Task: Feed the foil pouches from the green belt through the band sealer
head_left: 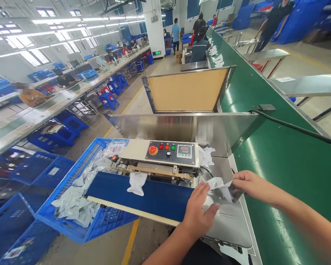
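My right hand pinches the edge of a silvery-white pouch above the metal shelf at the right end of a band sealer. My left hand is beside that pouch, thumb and fingers apart. Whether its fingertips touch the pouch or the pile behind it, I cannot tell. On the sealer's blue belt a shaped white pouch hangs from the sealing bar. More pouches lie behind the sealer's right end. A control panel with a red stop button and coloured buttons faces me.
A blue crate at the belt's left end holds many sealed pouches. To my right runs a long green conveyor with a black cable across it. Metal panels stand behind the sealer. People sit and stand farther off.
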Tool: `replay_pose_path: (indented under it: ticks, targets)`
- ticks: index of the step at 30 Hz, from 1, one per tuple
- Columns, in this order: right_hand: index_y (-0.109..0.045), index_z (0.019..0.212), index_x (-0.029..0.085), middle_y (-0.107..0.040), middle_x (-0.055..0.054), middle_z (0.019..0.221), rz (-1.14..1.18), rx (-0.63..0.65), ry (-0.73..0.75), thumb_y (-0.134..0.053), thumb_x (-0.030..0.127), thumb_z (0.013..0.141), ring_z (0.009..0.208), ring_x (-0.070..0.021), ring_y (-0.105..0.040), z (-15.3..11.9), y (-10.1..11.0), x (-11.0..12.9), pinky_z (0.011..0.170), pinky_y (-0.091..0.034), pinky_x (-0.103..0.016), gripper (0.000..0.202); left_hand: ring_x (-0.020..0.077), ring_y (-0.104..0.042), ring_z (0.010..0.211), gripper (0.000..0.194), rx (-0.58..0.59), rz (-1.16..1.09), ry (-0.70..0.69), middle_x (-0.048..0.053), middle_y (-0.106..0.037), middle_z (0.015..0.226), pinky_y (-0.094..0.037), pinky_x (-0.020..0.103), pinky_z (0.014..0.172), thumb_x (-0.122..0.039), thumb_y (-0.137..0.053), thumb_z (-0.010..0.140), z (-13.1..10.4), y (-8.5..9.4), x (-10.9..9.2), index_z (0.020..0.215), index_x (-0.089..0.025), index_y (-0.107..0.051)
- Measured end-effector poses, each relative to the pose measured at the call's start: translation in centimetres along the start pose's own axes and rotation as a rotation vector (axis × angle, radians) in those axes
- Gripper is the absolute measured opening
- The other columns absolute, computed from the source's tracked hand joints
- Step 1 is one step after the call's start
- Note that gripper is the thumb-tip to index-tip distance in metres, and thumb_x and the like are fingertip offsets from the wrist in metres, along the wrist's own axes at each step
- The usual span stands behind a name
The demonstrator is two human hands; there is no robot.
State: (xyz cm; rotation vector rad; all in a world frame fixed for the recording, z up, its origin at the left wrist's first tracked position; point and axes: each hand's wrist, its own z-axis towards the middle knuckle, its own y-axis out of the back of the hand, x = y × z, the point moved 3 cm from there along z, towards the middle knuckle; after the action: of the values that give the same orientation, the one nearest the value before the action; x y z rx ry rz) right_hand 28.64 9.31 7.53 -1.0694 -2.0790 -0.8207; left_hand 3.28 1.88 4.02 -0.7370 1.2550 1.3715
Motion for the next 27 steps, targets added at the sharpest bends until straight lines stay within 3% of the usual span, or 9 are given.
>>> replay_pose_path:
  ticks: [1, 3, 5, 7, 12, 16, 20, 24, 27]
  targets:
    - [-0.068, 0.062, 0.023, -0.067, -0.005, 0.063, 0.087, 0.028, 0.009, -0.072, 0.051, 0.079, 0.06, -0.0192, -0.056, -1.0, -1.5, 0.3, 0.058, -0.041, -0.031, 0.033, 0.0372, -0.072, 0.136, 0.05, 0.051, -0.047, -0.008, 0.02, -0.078, 0.142, -0.054, 0.053, 0.122, -0.049, -0.071, 0.104, 0.6, -0.9, -0.2, 0.142, -0.018, -0.079]
    - [-0.069, 0.065, 0.023, -0.066, -0.004, 0.065, 0.218, -0.074, 0.067, -0.074, 0.062, 0.079, 0.062, -0.0187, -0.055, -2.5, -3.8, 0.2, 0.061, -0.045, -0.032, 0.042, 0.032, -0.079, 0.115, 0.043, 0.104, -0.147, 0.066, 0.016, -0.085, 0.123, -0.061, 0.044, 0.11, -0.05, -0.063, 0.108, 1.1, -2.1, -0.1, 0.128, -0.018, -0.085]
    - [-0.076, 0.074, 0.022, -0.073, -0.007, 0.077, 0.334, -0.251, 0.152, -0.072, 0.077, 0.081, 0.076, -0.0232, -0.063, -3.3, -5.8, -0.9, 0.073, -0.054, -0.035, 0.055, 0.0259, -0.076, 0.089, 0.049, 0.066, -0.248, 0.23, 0.012, -0.084, 0.098, -0.063, 0.036, 0.09, -0.055, -0.059, 0.109, 0.8, -2.5, 0.6, 0.109, -0.015, -0.087]
    - [-0.079, 0.082, 0.021, -0.078, -0.01, 0.088, 0.415, -0.383, 0.178, -0.075, 0.084, 0.077, 0.087, -0.0276, -0.069, -3.5, -7.8, -2.5, 0.084, -0.058, -0.039, 0.063, 0.0224, -0.068, 0.077, 0.055, 0.001, -0.372, 0.38, 0.01, -0.078, 0.084, -0.058, 0.032, 0.079, -0.063, -0.065, 0.104, 0.1, -2.4, 1.6, 0.097, -0.012, -0.085]
    - [-0.077, 0.083, 0.02, -0.072, -0.004, 0.073, 0.539, -0.666, 0.068, -0.09, 0.08, 0.063, 0.064, -0.0191, -0.059, -1.8, -12.0, -6.1, 0.059, -0.051, -0.031, 0.064, 0.0155, -0.049, 0.066, 0.062, -0.063, -0.482, 0.536, 0.002, -0.059, 0.065, -0.044, 0.027, 0.064, -0.073, -0.073, 0.091, -0.8, -1.6, 4.0, 0.068, -0.015, -0.07]
    - [-0.075, 0.076, 0.02, -0.064, -0.001, 0.061, 0.683, -0.692, -0.014, -0.094, 0.071, 0.062, 0.054, -0.0158, -0.056, 0.3, -13.5, -6.6, 0.053, -0.05, -0.029, 0.057, 0.0103, -0.029, 0.057, 0.065, -0.222, -0.364, 0.692, -0.004, -0.036, 0.055, -0.024, 0.025, 0.054, -0.072, -0.077, 0.083, -0.2, -0.2, 6.2, 0.053, -0.021, -0.05]
    - [-0.074, 0.075, 0.02, -0.063, -0.001, 0.06, 0.695, -0.651, -0.017, -0.096, 0.064, 0.06, 0.055, -0.016, -0.06, 2.5, -14.8, -5.2, 0.056, -0.056, -0.029, 0.052, 0.01, -0.033, 0.054, 0.063, -0.314, -0.377, 0.755, -0.005, -0.04, 0.053, -0.026, 0.025, 0.053, -0.072, -0.08, 0.078, 0.3, 1.1, 7.8, 0.055, -0.02, -0.055]
    - [-0.078, 0.081, 0.019, -0.076, -0.008, 0.077, 0.6, -0.502, -0.017, -0.092, 0.062, 0.065, 0.066, -0.0202, -0.07, 5.2, -13.8, -4.3, 0.062, -0.061, -0.032, 0.048, 0.0162, -0.057, 0.063, 0.062, -0.397, -0.405, 0.722, 0.003, -0.064, 0.066, -0.044, 0.027, 0.061, -0.075, -0.081, 0.08, -0.2, 3.7, 8.9, 0.071, -0.013, -0.074]
    - [-0.081, 0.087, 0.021, -0.08, -0.011, 0.087, 0.246, -0.577, -0.028, -0.079, 0.061, 0.078, 0.069, -0.0228, -0.073, 6.7, -8.5, -5.6, 0.057, -0.055, -0.032, 0.041, 0.0257, -0.075, 0.088, 0.064, -0.54, -0.342, 0.671, 0.011, -0.08, 0.092, -0.058, 0.033, 0.079, -0.075, -0.08, 0.084, -1.6, 7.0, 9.1, 0.095, -0.012, -0.083]
